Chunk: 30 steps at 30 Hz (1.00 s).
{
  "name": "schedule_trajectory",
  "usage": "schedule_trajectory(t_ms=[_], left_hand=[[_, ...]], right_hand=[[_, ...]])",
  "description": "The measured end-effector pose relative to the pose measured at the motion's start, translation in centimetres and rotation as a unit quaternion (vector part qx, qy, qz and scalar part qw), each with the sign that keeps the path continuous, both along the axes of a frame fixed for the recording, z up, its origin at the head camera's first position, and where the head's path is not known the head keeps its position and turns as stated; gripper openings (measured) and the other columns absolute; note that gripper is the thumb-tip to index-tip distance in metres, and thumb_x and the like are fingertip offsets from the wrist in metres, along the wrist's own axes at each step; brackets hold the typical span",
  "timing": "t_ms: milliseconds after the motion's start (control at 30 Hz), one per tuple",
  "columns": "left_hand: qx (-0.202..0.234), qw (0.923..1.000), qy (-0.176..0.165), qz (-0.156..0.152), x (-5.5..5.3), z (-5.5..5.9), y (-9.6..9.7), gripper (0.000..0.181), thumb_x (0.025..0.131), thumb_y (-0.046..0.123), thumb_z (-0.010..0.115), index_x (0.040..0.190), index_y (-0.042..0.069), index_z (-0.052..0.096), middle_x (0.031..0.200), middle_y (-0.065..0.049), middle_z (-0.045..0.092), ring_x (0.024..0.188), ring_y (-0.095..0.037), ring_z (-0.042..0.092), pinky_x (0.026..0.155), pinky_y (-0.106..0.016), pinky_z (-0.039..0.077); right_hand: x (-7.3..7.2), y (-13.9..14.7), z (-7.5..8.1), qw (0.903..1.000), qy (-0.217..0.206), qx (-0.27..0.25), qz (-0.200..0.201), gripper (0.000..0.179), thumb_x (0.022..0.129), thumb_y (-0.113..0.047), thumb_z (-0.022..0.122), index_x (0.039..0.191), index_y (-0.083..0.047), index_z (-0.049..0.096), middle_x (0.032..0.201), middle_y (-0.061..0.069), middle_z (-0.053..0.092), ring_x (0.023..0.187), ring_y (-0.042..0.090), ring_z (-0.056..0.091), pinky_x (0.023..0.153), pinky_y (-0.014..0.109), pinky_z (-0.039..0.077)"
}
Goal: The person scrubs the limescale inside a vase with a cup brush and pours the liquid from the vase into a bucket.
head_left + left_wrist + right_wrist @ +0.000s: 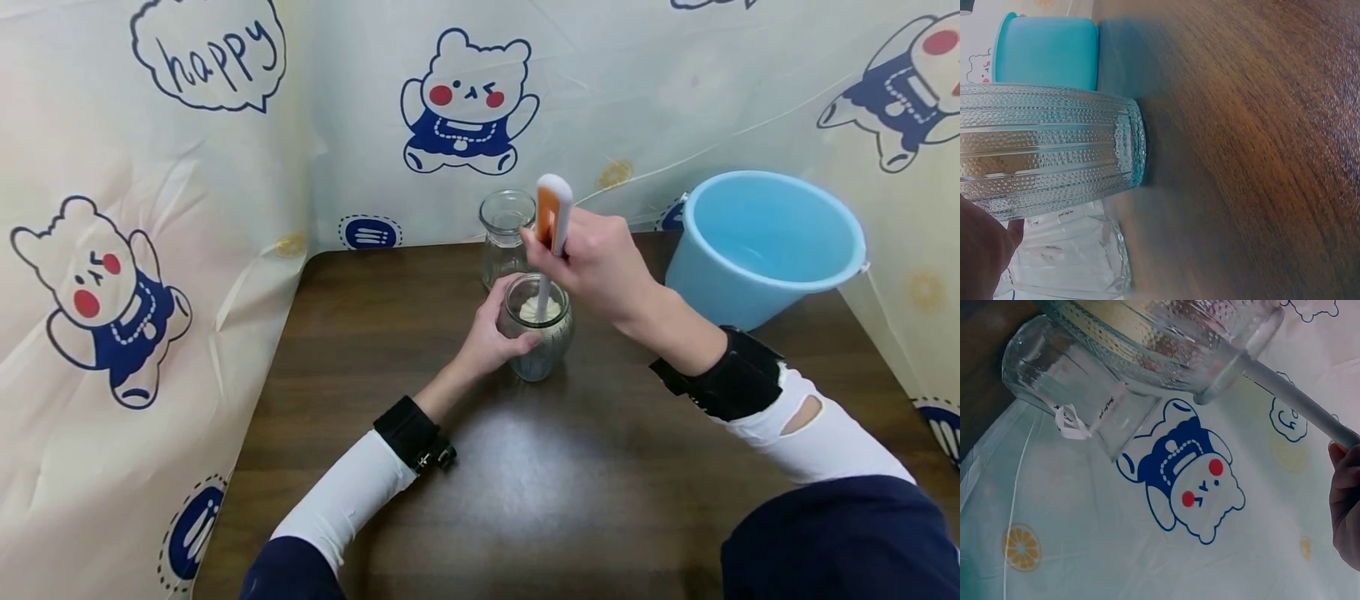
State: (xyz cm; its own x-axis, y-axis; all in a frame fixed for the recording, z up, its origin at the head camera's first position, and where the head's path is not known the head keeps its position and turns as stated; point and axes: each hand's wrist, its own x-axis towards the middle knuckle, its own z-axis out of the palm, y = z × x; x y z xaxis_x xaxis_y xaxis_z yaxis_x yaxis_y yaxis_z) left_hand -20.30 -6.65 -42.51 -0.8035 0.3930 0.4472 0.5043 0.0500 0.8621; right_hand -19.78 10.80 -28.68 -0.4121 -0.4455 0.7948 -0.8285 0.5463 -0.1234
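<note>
A ribbed clear glass jar (542, 354) stands upright on the wooden table, its textured side filling much of the left wrist view. My left hand (495, 333) grips it round the left side near the rim, thumb toward the front. Above the jar, my right hand (600, 262) holds a bottle brush by its orange and white handle (553, 208). The grey shaft (1304, 403) runs down through the jar's mouth. Inside sits the cream-coloured brush head (540, 308), blurred through the glass in the right wrist view.
Just behind the jar is a second clear glass vase (501, 250) with a white ribbon (1072, 423) tied on it. A light blue bucket (750, 258) stands at the back right. Printed sheeting (360, 100) hangs behind and beside the brown table (540, 500).
</note>
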Motion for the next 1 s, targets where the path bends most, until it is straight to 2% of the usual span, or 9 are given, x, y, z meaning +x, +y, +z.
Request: schedule_trajectory(t_ms=[67, 233, 433, 633, 733, 867, 1000], left_hand=[[-0.001, 1.0000, 0.002, 0.002, 0.0, 0.0, 0.0, 0.077, 0.071, 0.017, 0.071, 0.136, -0.011, 0.040, 0.127, -0.031, 0.054, 0.114, -0.037, 0.051, 0.099, -0.049, 0.042], [-0.001, 1.0000, 0.006, 0.006, -0.2, -0.1, -0.2, 0.082, 0.075, 0.035, 0.074, 0.136, -0.009, 0.040, 0.128, -0.028, 0.054, 0.114, -0.032, 0.051, 0.099, -0.045, 0.042], [-0.001, 1.0000, -0.001, -0.002, -0.2, -0.2, -0.2, 0.089, 0.076, 0.046, 0.073, 0.137, -0.009, 0.039, 0.128, -0.027, 0.054, 0.115, -0.037, 0.050, 0.098, -0.043, 0.042], [-0.002, 0.9999, -0.011, -0.002, -0.2, -0.2, -0.2, 0.093, 0.076, 0.054, 0.072, 0.137, -0.008, 0.039, 0.127, -0.026, 0.054, 0.112, -0.027, 0.051, 0.096, -0.042, 0.043], [-0.007, 0.9999, -0.012, 0.001, -0.1, -0.3, -0.2, 0.094, 0.076, 0.056, 0.071, 0.137, -0.008, 0.039, 0.126, -0.026, 0.054, 0.111, -0.024, 0.051, 0.096, -0.044, 0.044], [-0.010, 0.9998, -0.015, -0.001, 0.0, -0.3, -0.1, 0.091, 0.076, 0.050, 0.073, 0.137, -0.008, 0.039, 0.127, -0.026, 0.054, 0.111, -0.024, 0.051, 0.096, -0.043, 0.043], [-0.005, 0.9999, -0.015, 0.000, -0.1, -0.2, -0.1, 0.080, 0.075, 0.029, 0.075, 0.137, -0.007, 0.040, 0.126, -0.025, 0.055, 0.111, -0.022, 0.052, 0.096, -0.039, 0.044]], right_hand=[[0.1, -0.1, 0.0, 0.9999, 0.009, -0.006, 0.004, 0.021, 0.084, -0.009, 0.070, 0.069, 0.003, 0.062, 0.060, 0.014, 0.059, 0.053, 0.022, 0.054, 0.048, 0.031, 0.052], [0.4, -0.3, 0.6, 0.9989, 0.040, -0.022, 0.007, 0.023, 0.085, -0.009, 0.068, 0.066, 0.001, 0.059, 0.060, 0.014, 0.059, 0.052, 0.022, 0.055, 0.045, 0.031, 0.050], [0.4, -0.5, 0.2, 0.9992, 0.028, -0.029, -0.006, 0.025, 0.086, -0.008, 0.065, 0.064, 0.001, 0.057, 0.057, 0.013, 0.056, 0.049, 0.021, 0.052, 0.045, 0.029, 0.049], [0.4, -0.8, 0.7, 0.9967, 0.032, -0.075, -0.007, 0.028, 0.086, -0.009, 0.065, 0.062, 0.001, 0.054, 0.055, 0.013, 0.053, 0.049, 0.022, 0.050, 0.044, 0.032, 0.045], [0.3, -1.0, 0.3, 0.9966, 0.023, -0.079, -0.003, 0.027, 0.086, -0.008, 0.065, 0.062, 0.001, 0.055, 0.055, 0.012, 0.052, 0.049, 0.021, 0.048, 0.044, 0.031, 0.045], [0.2, -1.0, -0.4, 0.9981, 0.010, -0.061, -0.007, 0.025, 0.087, -0.007, 0.065, 0.064, 0.002, 0.057, 0.056, 0.012, 0.053, 0.050, 0.019, 0.048, 0.045, 0.030, 0.047], [0.3, -1.0, 0.1, 0.9946, 0.009, -0.104, -0.004, 0.024, 0.087, -0.008, 0.064, 0.066, 0.001, 0.056, 0.055, 0.011, 0.051, 0.050, 0.019, 0.046, 0.045, 0.030, 0.041]])
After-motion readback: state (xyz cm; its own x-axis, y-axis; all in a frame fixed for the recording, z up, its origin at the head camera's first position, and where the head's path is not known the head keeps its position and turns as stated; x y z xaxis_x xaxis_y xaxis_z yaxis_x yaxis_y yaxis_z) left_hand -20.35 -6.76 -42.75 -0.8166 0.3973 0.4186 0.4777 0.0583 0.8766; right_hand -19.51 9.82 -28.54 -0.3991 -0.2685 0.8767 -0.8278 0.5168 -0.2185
